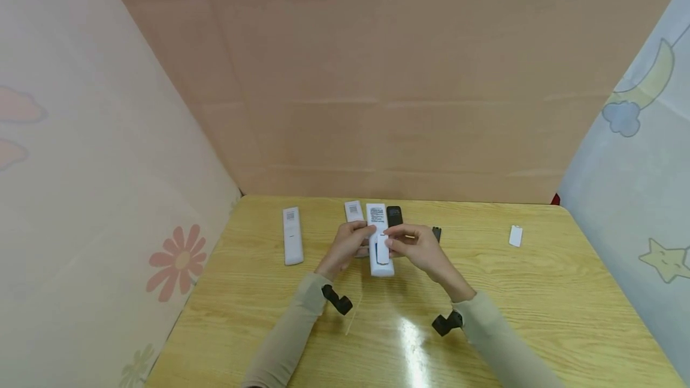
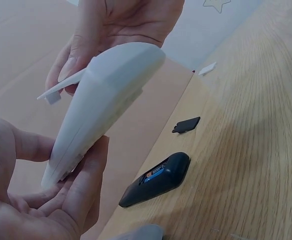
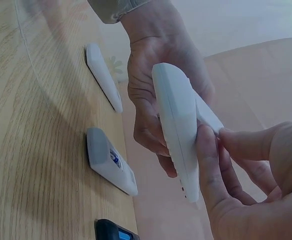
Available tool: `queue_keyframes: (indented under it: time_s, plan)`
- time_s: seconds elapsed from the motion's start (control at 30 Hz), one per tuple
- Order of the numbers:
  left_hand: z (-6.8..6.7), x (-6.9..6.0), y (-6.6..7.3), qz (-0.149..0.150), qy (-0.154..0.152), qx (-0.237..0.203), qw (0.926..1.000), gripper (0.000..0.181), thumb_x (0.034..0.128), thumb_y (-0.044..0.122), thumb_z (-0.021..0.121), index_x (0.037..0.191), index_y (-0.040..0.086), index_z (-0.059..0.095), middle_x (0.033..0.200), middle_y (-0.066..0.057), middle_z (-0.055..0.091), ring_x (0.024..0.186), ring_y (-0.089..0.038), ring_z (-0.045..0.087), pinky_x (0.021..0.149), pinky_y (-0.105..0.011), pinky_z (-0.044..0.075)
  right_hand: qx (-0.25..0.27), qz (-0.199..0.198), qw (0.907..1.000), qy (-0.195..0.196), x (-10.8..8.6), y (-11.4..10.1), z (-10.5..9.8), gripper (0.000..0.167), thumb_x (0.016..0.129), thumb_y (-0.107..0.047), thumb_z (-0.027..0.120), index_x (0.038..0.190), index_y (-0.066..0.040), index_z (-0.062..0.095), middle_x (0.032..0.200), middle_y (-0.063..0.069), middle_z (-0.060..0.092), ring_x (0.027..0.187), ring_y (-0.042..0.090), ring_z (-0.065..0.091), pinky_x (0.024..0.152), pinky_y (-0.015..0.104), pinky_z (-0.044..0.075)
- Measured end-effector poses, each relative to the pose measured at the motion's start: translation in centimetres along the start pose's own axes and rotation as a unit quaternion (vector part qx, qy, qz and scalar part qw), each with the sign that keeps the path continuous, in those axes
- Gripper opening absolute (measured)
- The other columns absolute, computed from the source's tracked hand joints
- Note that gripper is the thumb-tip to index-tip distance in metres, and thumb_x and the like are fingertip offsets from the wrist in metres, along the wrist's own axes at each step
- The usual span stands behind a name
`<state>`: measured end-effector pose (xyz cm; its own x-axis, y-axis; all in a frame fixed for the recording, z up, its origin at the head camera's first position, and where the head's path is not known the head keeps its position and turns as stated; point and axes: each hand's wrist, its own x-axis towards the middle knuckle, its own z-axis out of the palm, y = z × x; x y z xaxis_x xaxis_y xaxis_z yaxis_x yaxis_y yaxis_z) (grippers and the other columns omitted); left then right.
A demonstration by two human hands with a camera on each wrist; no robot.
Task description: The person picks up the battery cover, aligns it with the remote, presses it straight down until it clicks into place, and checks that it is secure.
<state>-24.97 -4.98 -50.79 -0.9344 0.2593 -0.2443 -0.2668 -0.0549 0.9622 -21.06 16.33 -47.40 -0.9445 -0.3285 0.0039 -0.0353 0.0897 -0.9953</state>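
Observation:
My left hand grips a white remote control by its sides, holding it above the table with its labelled back facing up. Between thumb and fingers, my right hand pinches the remote's white battery cover. In the left wrist view, the cover tilts away from the remote's body, its free end raised. Seen from the right wrist, the cover still meets the remote near one end. The inside of the battery compartment is mostly hidden.
On the wooden table lie a white remote at left, another white remote with its compartment uncovered, and a black remote with a battery showing. A black cover and a white cover lie to the right.

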Motion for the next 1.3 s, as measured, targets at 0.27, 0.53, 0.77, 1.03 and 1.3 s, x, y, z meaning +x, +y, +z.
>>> queue_keyframes:
  time_s: [0.27, 0.53, 0.77, 1.03, 1.3]
  plan:
    - [-0.2, 0.0, 0.3, 0.005, 0.000, 0.014, 0.9999, 0.043, 0.1077, 0.027, 0.066, 0.139, -0.002, 0.065, 0.117, -0.018, 0.075, 0.092, -0.020, 0.078, 0.086, -0.040, 0.066, -0.011, 0.008, 0.9999, 0.001, 0.1, -0.1, 0.2, 0.027, 0.101, -0.004, 0.073, 0.126, 0.007, 0.072, 0.124, 0.027, 0.069, 0.098, 0.021, 0.075, 0.088, 0.047, 0.065]
    - [-0.1, 0.0, 0.4, 0.000, 0.003, 0.020, 0.9998, 0.045, 0.1076, 0.027, 0.066, 0.141, -0.003, 0.063, 0.120, -0.018, 0.074, 0.095, -0.021, 0.077, 0.086, -0.039, 0.066, -0.038, -0.005, 0.9993, -0.003, 0.2, 0.2, 0.1, 0.028, 0.102, -0.007, 0.073, 0.126, 0.008, 0.072, 0.124, 0.030, 0.070, 0.095, 0.020, 0.075, 0.081, 0.033, 0.066]
    - [-0.1, 0.1, 0.4, 0.004, 0.004, 0.024, 0.9997, 0.045, 0.1075, 0.029, 0.066, 0.141, -0.002, 0.064, 0.119, -0.017, 0.075, 0.095, -0.022, 0.077, 0.088, -0.042, 0.066, -0.063, -0.004, 0.9980, 0.006, 0.3, 0.5, 0.0, 0.027, 0.102, -0.007, 0.073, 0.126, 0.005, 0.074, 0.120, 0.026, 0.072, 0.092, 0.021, 0.073, 0.082, 0.042, 0.066]
    - [-0.1, 0.2, 0.3, 0.007, 0.005, 0.024, 0.9997, 0.046, 0.1077, 0.028, 0.066, 0.142, -0.003, 0.062, 0.119, -0.016, 0.075, 0.094, -0.021, 0.077, 0.088, -0.043, 0.065, -0.079, -0.009, 0.9968, 0.009, 0.2, 0.7, 0.3, 0.029, 0.101, -0.011, 0.075, 0.126, 0.005, 0.075, 0.114, 0.025, 0.074, 0.089, 0.022, 0.071, 0.072, 0.029, 0.063]
    - [-0.3, 0.2, 0.3, 0.014, 0.012, 0.029, 0.9994, 0.048, 0.1073, 0.030, 0.067, 0.143, -0.002, 0.063, 0.119, -0.017, 0.076, 0.093, -0.021, 0.077, 0.087, -0.044, 0.065, -0.108, -0.018, 0.9930, 0.045, 0.4, 1.4, 1.2, 0.028, 0.098, -0.013, 0.079, 0.123, 0.000, 0.078, 0.100, 0.015, 0.074, 0.081, 0.017, 0.067, 0.067, 0.029, 0.060]
